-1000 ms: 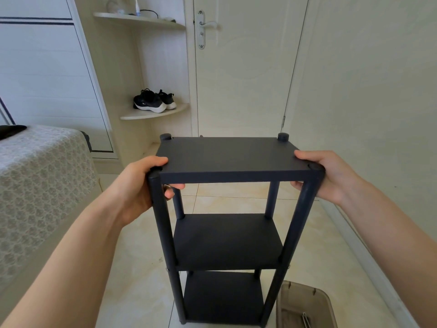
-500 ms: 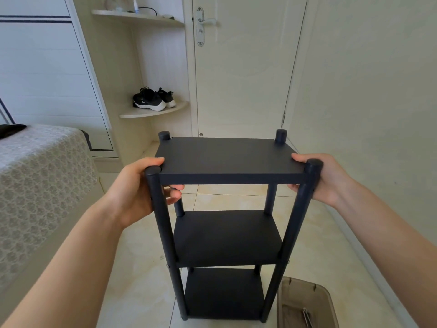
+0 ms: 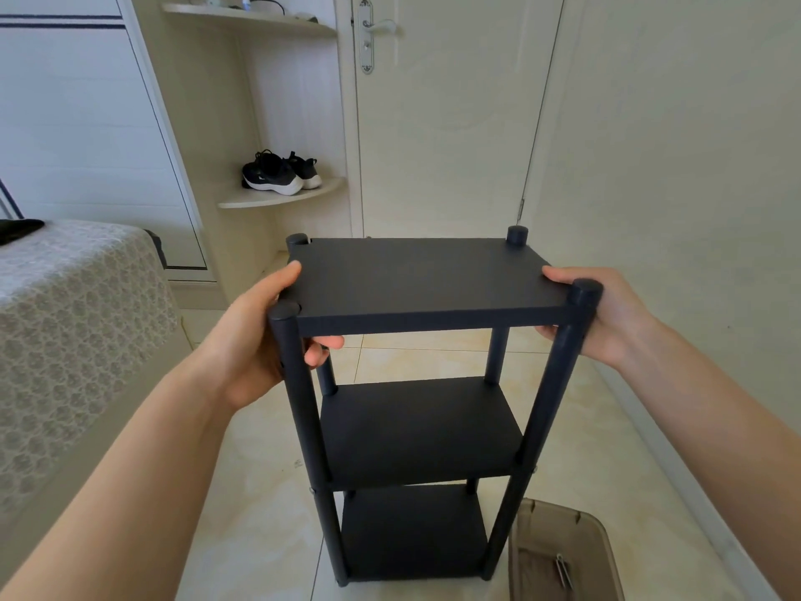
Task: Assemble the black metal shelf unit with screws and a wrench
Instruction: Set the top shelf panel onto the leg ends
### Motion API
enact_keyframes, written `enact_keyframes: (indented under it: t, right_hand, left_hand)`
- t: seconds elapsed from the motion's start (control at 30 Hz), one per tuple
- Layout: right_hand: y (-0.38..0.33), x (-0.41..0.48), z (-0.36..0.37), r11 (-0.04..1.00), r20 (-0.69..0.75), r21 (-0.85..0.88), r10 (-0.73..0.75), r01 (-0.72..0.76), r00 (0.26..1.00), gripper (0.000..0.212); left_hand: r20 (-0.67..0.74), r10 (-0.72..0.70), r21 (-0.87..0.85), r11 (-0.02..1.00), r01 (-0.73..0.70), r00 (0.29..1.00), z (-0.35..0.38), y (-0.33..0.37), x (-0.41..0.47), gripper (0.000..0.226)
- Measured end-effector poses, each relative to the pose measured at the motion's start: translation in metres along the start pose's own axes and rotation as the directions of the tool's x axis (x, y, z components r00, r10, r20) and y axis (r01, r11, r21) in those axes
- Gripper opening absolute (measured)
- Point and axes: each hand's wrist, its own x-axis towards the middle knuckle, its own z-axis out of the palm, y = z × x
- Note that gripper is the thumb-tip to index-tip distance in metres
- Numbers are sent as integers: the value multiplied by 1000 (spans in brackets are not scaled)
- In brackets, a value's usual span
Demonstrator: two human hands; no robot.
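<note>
Shelf unit of black metal (image 3: pixel 416 279), three flat panels on four round posts, upright on or just above the beige tiled floor (image 3: pixel 260 492); whether its feet touch cannot be told. Left hand (image 3: pixel 255 340) and right hand (image 3: pixel 620 314) each clamp a short edge of the top panel, thumb on top and fingers curled beneath, just beside the near posts. This symmetrical grip probably serves to steady, test or shift the finished-looking frame without tilting it. Open floor lies ahead toward the cream door (image 3: pixel 442 123). The bed with grey patterned cover (image 3: pixel 65 340) bounds the left and the pale wall (image 3: pixel 672 145) the right. A brown translucent plastic box (image 3: pixel 563 507) sits just beside the near-right foot, the tightest margin for any move.
</note>
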Motion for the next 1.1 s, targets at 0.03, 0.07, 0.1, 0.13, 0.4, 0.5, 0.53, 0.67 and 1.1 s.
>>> enact_keyframes:
  t: [0.03,0.07,0.1,0.13,0.4,0.5,0.53,0.67,1.1]
  right_hand:
    - [-1,1,-1,1000,1,6,3,-3,1000,17]
    - [-1,2,-2,1000,9,15,7,-8,1000,17]
    - [-1,2,-2,1000,21,27,12,-12,1000,16]
    - [-1,3,-3,999,35,34,13,-15,999,16]
    - [-2,6,-6,1000,81,9,22,-23,997,27]
    - [-2,6,-5,999,71,-2,36,-36,997,39]
    - [-2,5,-5,999,64,-3,37,-37,997,40]
    - [-1,4,-5,1000,38,8,26,-26,999,37]
    - [6,9,8,968,-279,-207,-201,145,939,30]
  left_hand:
    - [19,-16,8,1000,16,1000,0,0,-1,45]
    - [27,-25,10,1000,25,999,0,-1,-1,47]
    - [28,-25,7,1000,25,999,-1,-1,-1,48]
    - [29,-19,5,1000,19,999,-1,-1,-1,49]
    - [-7,-33,-58,998,33,999,1,-3,0,41]
    - [-29,-56,-95,994,53,998,1,-5,0,40]
    - [-25,-58,-96,994,55,998,1,-6,0,40]
    - [20,-31,-113,993,33,999,0,-9,-3,41]
    - [-298,133,-159,970,-187,945,21,-20,0,36]
